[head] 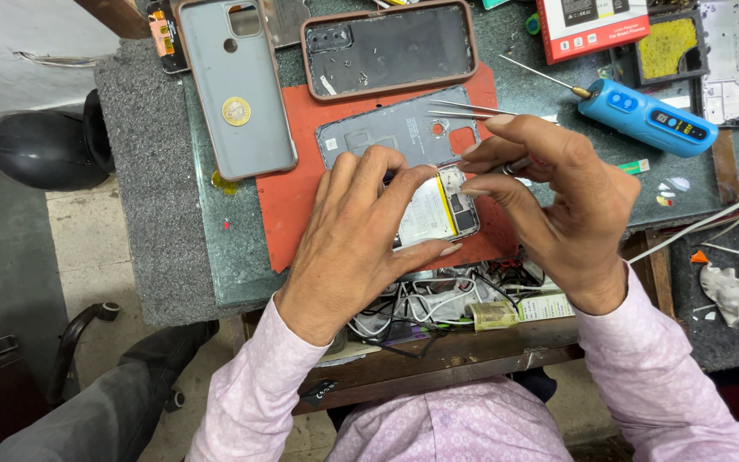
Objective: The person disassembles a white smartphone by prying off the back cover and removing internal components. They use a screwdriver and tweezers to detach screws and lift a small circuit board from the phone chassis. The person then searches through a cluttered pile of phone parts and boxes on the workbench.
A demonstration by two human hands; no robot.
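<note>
On the workbench [215,257], a grey slab with a felt strip at its left edge, lies a red repair mat [297,197], and everything I am handling sits on it. Across the far side of the bench rest a grey phone case [234,85] with a round gold disc stuck on it and, to its right, a brown-rimmed back cover [391,47] lying inside up. Well to the right lies a blue electric screwdriver [647,117], its thin bit pointing left.

At the middle of the mat is the opened phone [438,210], its pale battery and circuit board exposed. Just beyond it, touching its far end, sits the phone's grey inner plate [399,133].

My left hand [361,239] lies flat over the near half of the phone, fingers spread and pressing it down, thumb along its near edge. My right hand [558,197] hovers at the phone's right end, fingers pinched narrow around a pair of metal tweezers [464,109] whose thin tips point left across the grey plate.

Near me, below the bench edge, is a tangle of cables [438,304].
</note>
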